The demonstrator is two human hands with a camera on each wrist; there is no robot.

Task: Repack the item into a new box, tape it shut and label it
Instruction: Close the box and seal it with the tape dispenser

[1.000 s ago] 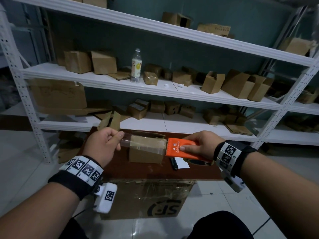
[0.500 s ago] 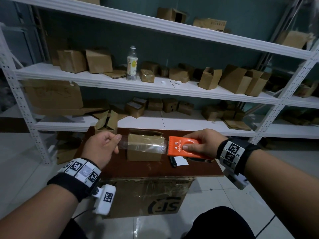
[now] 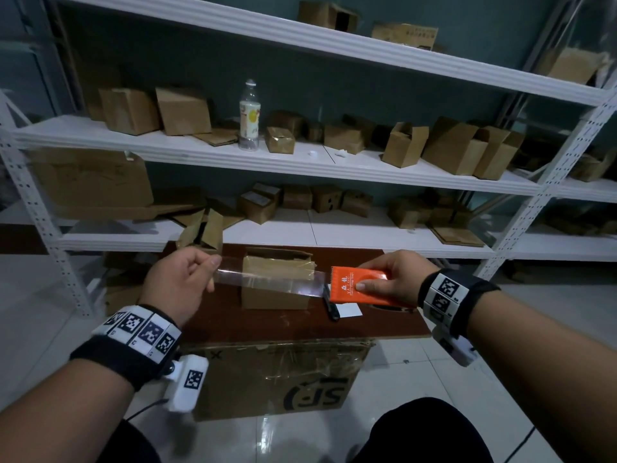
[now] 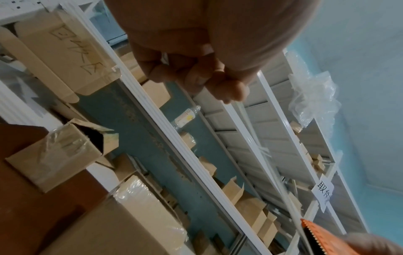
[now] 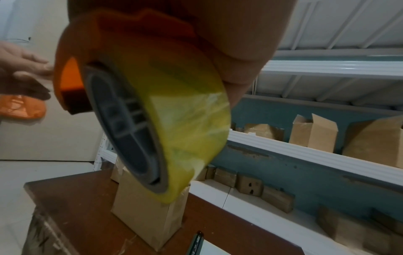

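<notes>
A small cardboard box (image 3: 275, 282) stands on a dark brown board (image 3: 233, 325), its top flaps partly taped. My right hand (image 3: 384, 279) grips an orange tape dispenser (image 3: 355, 285) to the right of the box; the yellowish tape roll (image 5: 174, 120) fills the right wrist view. A strip of clear tape (image 3: 267, 279) runs from the dispenser leftward in front of the box's top. My left hand (image 3: 187, 279) pinches the strip's free end between thumb and forefinger, left of the box. The same box (image 5: 148, 215) shows below the roll.
A black pen (image 3: 332, 309) and a white label (image 3: 349, 309) lie on the board right of the box. A large SF carton (image 3: 283, 379) supports the board. White shelves (image 3: 300, 162) behind hold many cardboard boxes and a plastic bottle (image 3: 249, 116). Tiled floor lies around.
The hands have drawn slightly further apart, so the tape strip stretched across the box is a little longer. The box has not moved.
</notes>
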